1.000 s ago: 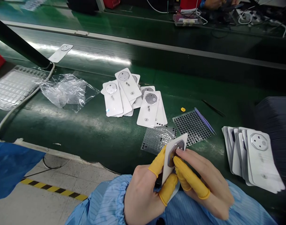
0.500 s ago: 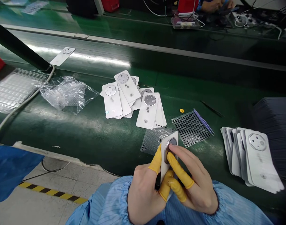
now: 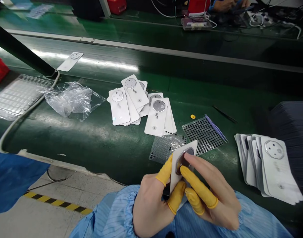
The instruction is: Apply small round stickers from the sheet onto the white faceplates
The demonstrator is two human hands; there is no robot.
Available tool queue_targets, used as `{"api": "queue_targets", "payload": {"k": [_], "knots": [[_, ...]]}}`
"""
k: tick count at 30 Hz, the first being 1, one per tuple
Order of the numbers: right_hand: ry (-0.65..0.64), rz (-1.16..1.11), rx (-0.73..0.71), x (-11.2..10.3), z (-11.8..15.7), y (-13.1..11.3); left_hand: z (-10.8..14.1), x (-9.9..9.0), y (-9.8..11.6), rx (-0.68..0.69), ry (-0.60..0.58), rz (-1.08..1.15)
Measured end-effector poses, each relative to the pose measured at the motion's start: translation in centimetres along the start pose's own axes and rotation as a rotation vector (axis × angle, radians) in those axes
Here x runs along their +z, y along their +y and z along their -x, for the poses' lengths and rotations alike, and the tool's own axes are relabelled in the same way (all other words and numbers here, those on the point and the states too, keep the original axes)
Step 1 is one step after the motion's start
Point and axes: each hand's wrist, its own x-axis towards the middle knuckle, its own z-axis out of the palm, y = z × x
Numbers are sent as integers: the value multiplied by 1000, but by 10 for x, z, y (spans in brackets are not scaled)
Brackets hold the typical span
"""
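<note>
A white phone back cover with a grey octagonal camera surround stands tilted between my hands, above the bench's front edge. My left hand is closed around its left side and lower part, with yellow finger cots on the thumb and a finger. From the right, my right hand has its fingers on the cover. One bare fingertip presses on the camera surround, with a cot-covered fingertip just below. The right hand's other cot-covered digit is lower down, near the left thumb. The cover's rear side is hidden.
More covers lie in a loose pile ahead and a fanned stack at right. Dotted sheets, purple tweezers and dark tweezers lie between. Left are a plastic bag, a clear tray and a cable.
The cover has turned so more of its camera face shows, and its top edge has shifted right. My right hand has moved slightly right and down; both hands stay on the cover.
</note>
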Motion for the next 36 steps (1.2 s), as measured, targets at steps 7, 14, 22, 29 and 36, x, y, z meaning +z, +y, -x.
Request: {"api": "queue_targets", "payload": {"k": [7, 14, 22, 29, 36], "knots": [[-30, 89, 31, -10, -17, -5, 3, 6, -2, 79, 39, -167], [-29, 58, 183, -9, -8, -11, 2, 9, 5, 173, 104, -247], [132, 73, 58, 21, 5, -4, 2, 12, -1, 40, 97, -168], [147, -59, 89, 4, -8, 9, 3, 8, 1, -129, -36, 252], [128, -78, 22, 3, -10, 4, 2, 8, 6, -120, 37, 166]]}}
